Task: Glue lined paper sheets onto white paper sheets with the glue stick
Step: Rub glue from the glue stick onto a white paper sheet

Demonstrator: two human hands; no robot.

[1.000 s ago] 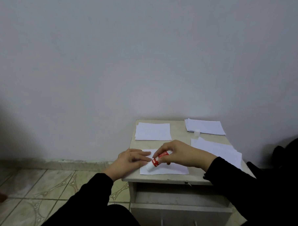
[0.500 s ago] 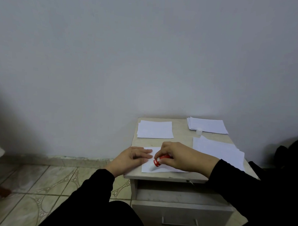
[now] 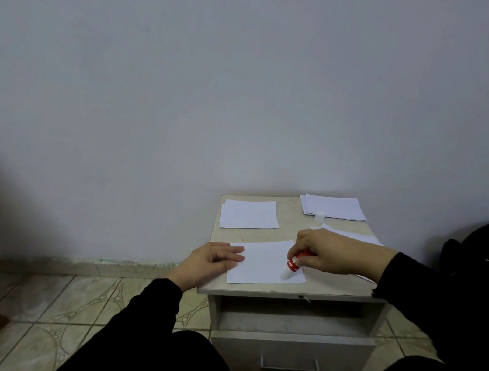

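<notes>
Nearest, black sleeves [image 3: 136, 321] frame a pale, worn cabinet [image 3: 289, 294] whose drawer [image 3: 292, 353], with a thin metal handle, stands pulled open above patterned glossy floor tiles [image 3: 64, 303]. On the cabinet's matte top lies a flat white paper sheet [image 3: 262, 264]. The left hand [image 3: 209, 261] rests with straight fingers pressing the sheet's left edge. The right hand [image 3: 324, 252] curls round a red-and-white cylindrical glue stick [image 3: 294, 264], tilted with its white tip touching the sheet near its right front corner. Under that wrist a loose spread of sheets [image 3: 347, 234] shows. Farther back sit a small translucent cap [image 3: 319, 216] and two neat rectangular paper stacks, one left [image 3: 249, 217], one right [image 3: 333, 207], against a plain smooth wall [image 3: 242, 87].
</notes>
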